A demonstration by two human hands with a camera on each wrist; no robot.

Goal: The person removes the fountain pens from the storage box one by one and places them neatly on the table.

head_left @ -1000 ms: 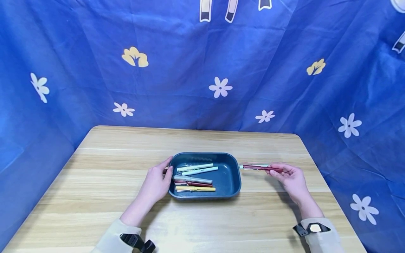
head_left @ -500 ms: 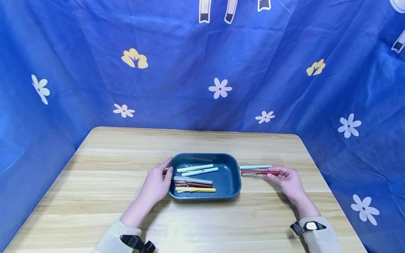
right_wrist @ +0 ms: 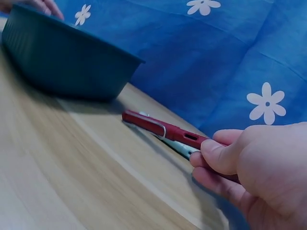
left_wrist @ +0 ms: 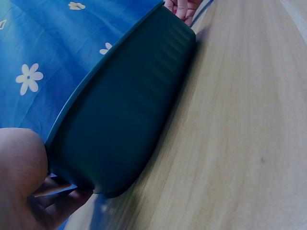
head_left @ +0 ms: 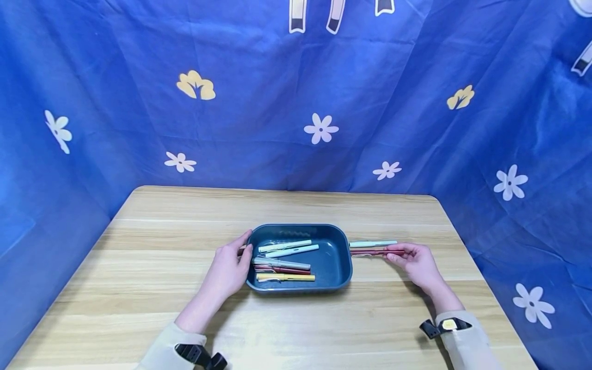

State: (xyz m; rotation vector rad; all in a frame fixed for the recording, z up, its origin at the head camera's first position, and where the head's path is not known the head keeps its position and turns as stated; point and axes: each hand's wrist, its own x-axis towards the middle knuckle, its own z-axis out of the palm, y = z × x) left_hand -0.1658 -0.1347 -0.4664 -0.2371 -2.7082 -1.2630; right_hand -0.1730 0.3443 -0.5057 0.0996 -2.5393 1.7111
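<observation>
My left hand (head_left: 229,264) grips the left end of a dark teal plastic box (head_left: 339,284); in the left wrist view, fingers reach its lower corner. In the box lie two pale mint pens (head_left: 292,251), a silver-grey pen (head_left: 282,263), a dark red pen (head_left: 296,270) and a yellow pen (head_left: 287,277), roughly lengthwise. To the right of the box, my right hand (head_left: 418,264) pinches the end of another dark red fountain pen (right_wrist: 153,125) between thumb and fingers, its clip end pointing at the box. A light mint pen (head_left: 372,243) lies just behind it on the table.
The light wooden table (head_left: 300,329) has its far edge against a blue curtain (head_left: 259,103) printed with flowers, which also hangs at both sides. Dark straps (head_left: 446,326) with cameras sit on both wrists over pale sleeves.
My right hand has moved slightly left and nearer to me, then a little further left, bringing the red pen from over the mint pen to just in front of it. My left hand stays put.
</observation>
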